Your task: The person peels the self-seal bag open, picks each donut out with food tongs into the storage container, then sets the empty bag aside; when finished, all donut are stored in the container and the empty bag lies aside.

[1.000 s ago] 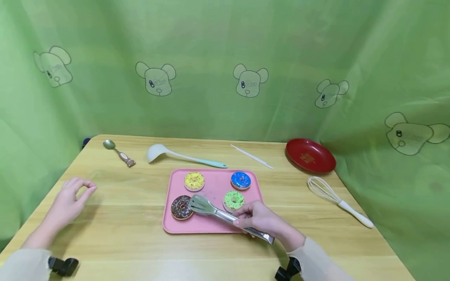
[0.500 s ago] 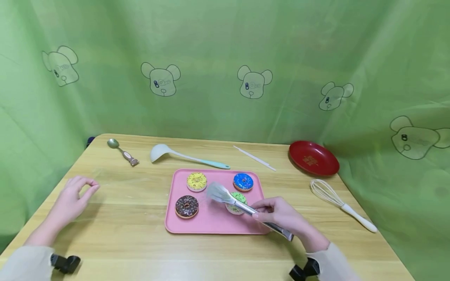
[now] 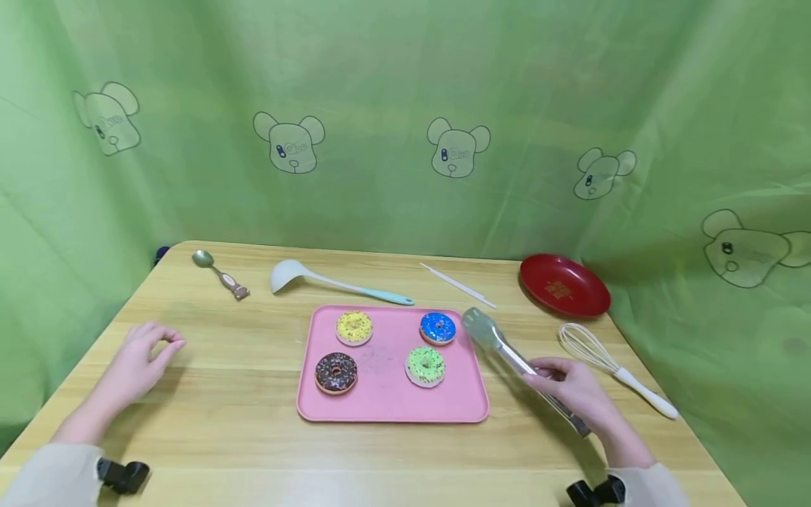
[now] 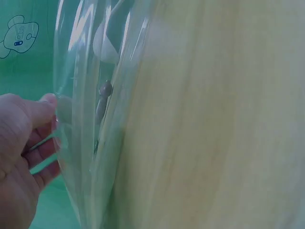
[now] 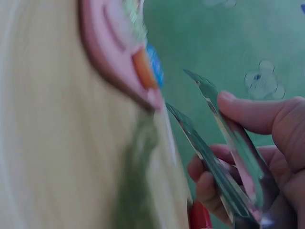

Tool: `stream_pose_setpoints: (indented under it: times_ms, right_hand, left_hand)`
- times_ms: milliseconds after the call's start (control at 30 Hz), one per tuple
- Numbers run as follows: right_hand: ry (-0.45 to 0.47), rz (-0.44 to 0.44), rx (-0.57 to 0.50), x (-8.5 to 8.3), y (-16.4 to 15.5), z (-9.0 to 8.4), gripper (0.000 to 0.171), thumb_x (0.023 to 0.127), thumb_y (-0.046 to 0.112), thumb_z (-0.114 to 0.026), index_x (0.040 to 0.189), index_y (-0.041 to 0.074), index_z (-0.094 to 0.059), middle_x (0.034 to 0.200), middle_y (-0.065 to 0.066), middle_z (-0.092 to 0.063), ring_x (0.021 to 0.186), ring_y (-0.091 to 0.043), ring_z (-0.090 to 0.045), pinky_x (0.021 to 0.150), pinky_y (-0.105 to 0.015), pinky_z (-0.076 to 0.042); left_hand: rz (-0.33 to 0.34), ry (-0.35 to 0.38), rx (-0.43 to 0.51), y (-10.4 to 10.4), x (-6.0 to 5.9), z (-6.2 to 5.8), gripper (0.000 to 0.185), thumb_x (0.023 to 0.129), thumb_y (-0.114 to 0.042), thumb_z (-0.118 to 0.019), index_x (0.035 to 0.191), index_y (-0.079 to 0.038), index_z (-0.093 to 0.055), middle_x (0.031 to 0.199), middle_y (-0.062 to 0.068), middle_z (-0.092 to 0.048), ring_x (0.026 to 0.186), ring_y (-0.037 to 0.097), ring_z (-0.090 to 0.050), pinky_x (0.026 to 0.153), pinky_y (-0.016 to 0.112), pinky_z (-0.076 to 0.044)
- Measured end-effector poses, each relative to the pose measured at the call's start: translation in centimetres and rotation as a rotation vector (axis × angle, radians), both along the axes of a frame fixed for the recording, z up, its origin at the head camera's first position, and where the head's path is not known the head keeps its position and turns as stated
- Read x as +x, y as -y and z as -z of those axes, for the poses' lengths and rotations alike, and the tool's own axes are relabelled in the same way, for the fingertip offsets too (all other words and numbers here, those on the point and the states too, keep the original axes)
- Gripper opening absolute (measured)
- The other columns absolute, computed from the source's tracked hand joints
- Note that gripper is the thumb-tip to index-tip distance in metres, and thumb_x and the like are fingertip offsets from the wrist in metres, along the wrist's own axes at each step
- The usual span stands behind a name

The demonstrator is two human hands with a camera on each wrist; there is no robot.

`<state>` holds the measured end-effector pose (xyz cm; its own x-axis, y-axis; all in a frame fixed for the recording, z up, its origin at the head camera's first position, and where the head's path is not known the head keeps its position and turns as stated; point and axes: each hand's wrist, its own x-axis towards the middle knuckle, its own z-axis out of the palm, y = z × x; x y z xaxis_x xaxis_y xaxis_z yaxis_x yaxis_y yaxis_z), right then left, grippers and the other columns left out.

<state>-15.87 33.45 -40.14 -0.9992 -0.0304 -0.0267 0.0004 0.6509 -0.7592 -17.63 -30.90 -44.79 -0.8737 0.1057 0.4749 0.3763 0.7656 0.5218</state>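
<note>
My right hand (image 3: 573, 391) grips metal tongs (image 3: 516, 359) by their arms, thumb on one side and fingers on the other. Their two arms stand apart with nothing between them in the right wrist view, to the right of the pink tray (image 3: 393, 410). On that tray lie a yellow donut (image 3: 354, 328), a blue donut (image 3: 438, 328), a chocolate donut (image 3: 336, 373) and a green donut (image 3: 425, 366). At the left, my left hand (image 3: 136, 362) pinches the edge of a clear plastic bag (image 4: 86, 143), which barely shows in the head view.
A spoon (image 3: 222, 276), a ladle (image 3: 288, 273) and thin white sticks (image 3: 457, 285) lie along the back of the wooden table (image 3: 266, 451). At the right are a red plate (image 3: 564, 285) and a whisk (image 3: 617, 370). Green curtains hang behind.
My right hand has carried the tongs from over the chocolate donut rightward, off the tray. The donuts stay in place on it. My left hand has barely shifted.
</note>
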Motion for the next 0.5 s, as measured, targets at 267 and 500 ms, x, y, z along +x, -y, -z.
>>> stream_pose_setpoints:
  times_ms: [267, 500]
  right_hand:
    - [-0.139, 0.085, 0.174, -0.4, -2.6, 1.8, 0.052, 0.08, 0.021, -0.074, 0.115, -0.011, -0.055, 0.087, -0.014, -0.061, 0.07, -0.018, -0.053, 0.054, -0.026, -0.047]
    - [-0.163, 0.133, 0.238, -0.5, -3.7, 2.7, 0.058, 0.08, 0.023, -0.073, 0.119, -0.014, -0.05, 0.096, -0.024, -0.058, 0.075, -0.026, -0.056, 0.056, -0.03, -0.048]
  left_hand:
    - [-0.019, 0.055, -0.07, 0.8, -0.7, -0.1, 0.004, 0.087, 0.001, -0.058, 0.086, 0.004, -0.06, 0.089, 0.023, -0.055, 0.088, 0.043, -0.043, 0.076, 0.056, -0.033]
    - [-0.003, 0.065, -0.115, 0.9, -1.2, 0.0, 0.003, 0.086, 0.0, -0.061, 0.086, 0.003, -0.06, 0.09, 0.024, -0.057, 0.088, 0.043, -0.045, 0.077, 0.057, -0.033]
